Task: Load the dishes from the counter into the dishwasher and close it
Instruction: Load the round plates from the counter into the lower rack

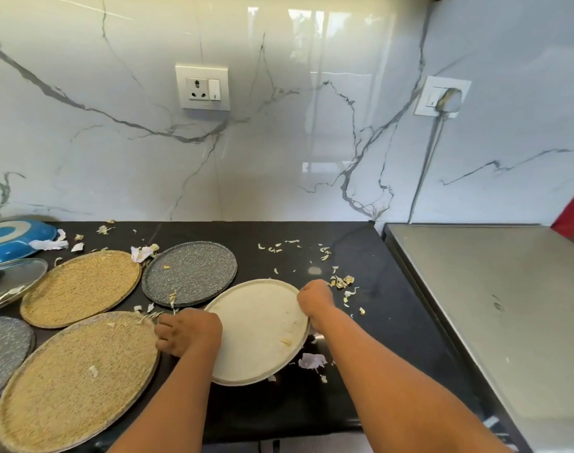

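A cream round plate (pixel 262 328) lies on the black counter (pixel 360 256), tilted with its right side raised. My right hand (pixel 315 297) grips its far right rim. My left hand (pixel 187 331) has its fingers curled at the plate's left rim. Left of them lie two tan speckled plates (pixel 79 287) (pixel 76 380) and a dark grey speckled plate (pixel 189 273). Another grey plate (pixel 4 348) shows at the left edge. The dishwasher is out of view.
A blue pan (pixel 14 238) and a glass lid (pixel 11 282) sit at the far left. Garlic peels (pixel 341 282) are scattered over the counter. A steel surface (pixel 507 305) adjoins on the right. Two wall sockets (pixel 202 86) are on the marble backsplash.
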